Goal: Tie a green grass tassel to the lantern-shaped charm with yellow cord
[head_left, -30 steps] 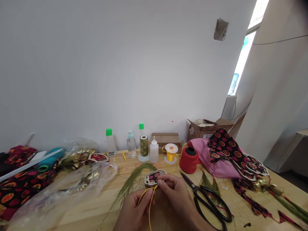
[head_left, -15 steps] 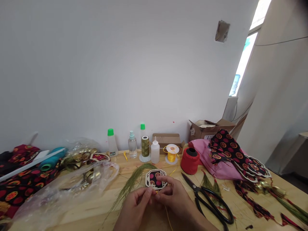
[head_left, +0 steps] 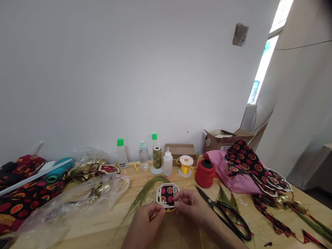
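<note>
A fabric-covered ornament [head_left: 166, 194] with a pale cut-out border and a dark patterned middle lies in front of me. Along its lower edge a short stretch of yellow cord [head_left: 170, 210] runs between my hands. My left hand [head_left: 147, 221] is closed, thumb and finger pinching the cord at the ornament's lower left. At the lower right, my right hand [head_left: 190, 206] is pinched too, its fingertips against the ornament's edge and the cord; the exact grip is partly hidden. Green tassel threads [head_left: 142, 195] fan out left of the ornament.
Black-handled scissors [head_left: 220, 211] lie right of my right hand. Behind stand a red thread cone [head_left: 205, 174], a yellow cord spool [head_left: 185, 167], a squeeze bottle [head_left: 168, 164] and an olive thread spool [head_left: 157, 158]. A plastic bag [head_left: 77, 197] lies left; patterned fabric [head_left: 243, 157] lies right.
My hands have moved apart, the right one shifting rightward. More of the ornament shows, and the yellow cord now spans its lower edge. The trailing cord has swung right.
</note>
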The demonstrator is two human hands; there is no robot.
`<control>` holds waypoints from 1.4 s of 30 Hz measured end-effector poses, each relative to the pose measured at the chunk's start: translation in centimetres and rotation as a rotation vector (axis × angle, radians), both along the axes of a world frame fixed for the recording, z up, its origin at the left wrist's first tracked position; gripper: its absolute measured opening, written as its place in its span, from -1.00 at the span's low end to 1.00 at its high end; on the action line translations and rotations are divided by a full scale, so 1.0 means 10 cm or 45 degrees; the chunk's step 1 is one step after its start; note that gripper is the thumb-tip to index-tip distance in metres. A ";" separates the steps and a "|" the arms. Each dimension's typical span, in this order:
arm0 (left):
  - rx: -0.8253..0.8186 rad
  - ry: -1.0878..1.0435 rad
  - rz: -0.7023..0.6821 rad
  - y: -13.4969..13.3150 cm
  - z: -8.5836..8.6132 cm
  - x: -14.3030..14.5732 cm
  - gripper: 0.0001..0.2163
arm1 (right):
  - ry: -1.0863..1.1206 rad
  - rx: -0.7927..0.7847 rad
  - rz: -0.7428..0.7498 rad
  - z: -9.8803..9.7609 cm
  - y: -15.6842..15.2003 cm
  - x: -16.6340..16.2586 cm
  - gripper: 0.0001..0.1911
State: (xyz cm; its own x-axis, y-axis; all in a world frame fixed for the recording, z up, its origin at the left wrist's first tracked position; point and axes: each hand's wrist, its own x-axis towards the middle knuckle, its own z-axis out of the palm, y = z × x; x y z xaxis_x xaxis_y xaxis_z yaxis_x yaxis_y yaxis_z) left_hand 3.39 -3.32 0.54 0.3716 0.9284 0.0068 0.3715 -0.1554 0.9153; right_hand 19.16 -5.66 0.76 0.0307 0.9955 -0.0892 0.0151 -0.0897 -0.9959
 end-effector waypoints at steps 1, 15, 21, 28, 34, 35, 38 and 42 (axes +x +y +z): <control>0.007 0.008 0.009 0.00 0.00 0.00 -0.80 | -0.185 0.032 -0.011 0.00 -0.01 0.02 -0.80; 0.058 0.158 -0.101 -0.05 -0.03 0.00 -0.80 | -0.363 -0.123 0.173 -0.01 -0.08 0.01 -0.79; 0.212 0.242 0.023 -0.05 0.12 -0.04 -0.80 | -0.278 -0.149 0.324 -0.06 -0.05 -0.01 -0.49; 0.126 -0.199 0.077 -0.10 0.08 0.06 -0.84 | 0.136 -0.280 0.101 -0.07 0.02 -0.11 -0.46; 0.121 -0.388 0.324 -0.18 0.05 0.12 -0.89 | 0.638 -0.181 -0.122 0.01 -0.03 -0.17 -0.58; 0.094 -0.432 0.348 -0.20 0.06 0.13 -0.91 | 0.664 -0.131 -0.143 0.02 -0.03 -0.18 -0.57; -0.036 -0.595 0.366 -0.23 0.11 0.18 -0.91 | 0.690 -0.015 -0.169 0.06 -0.05 -0.21 -0.58; -0.216 -0.700 0.347 -0.22 0.16 0.20 -0.82 | 0.602 0.078 -0.203 0.09 -0.08 -0.22 -0.60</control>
State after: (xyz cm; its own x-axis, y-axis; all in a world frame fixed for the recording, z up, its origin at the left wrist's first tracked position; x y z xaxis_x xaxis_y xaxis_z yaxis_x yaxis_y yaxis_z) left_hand 5.36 -5.48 2.11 0.1057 0.9941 -0.0260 -0.1535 0.0422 0.9872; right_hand 16.96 -6.44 1.69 0.1532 0.9856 -0.0714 -0.4481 0.0048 -0.8940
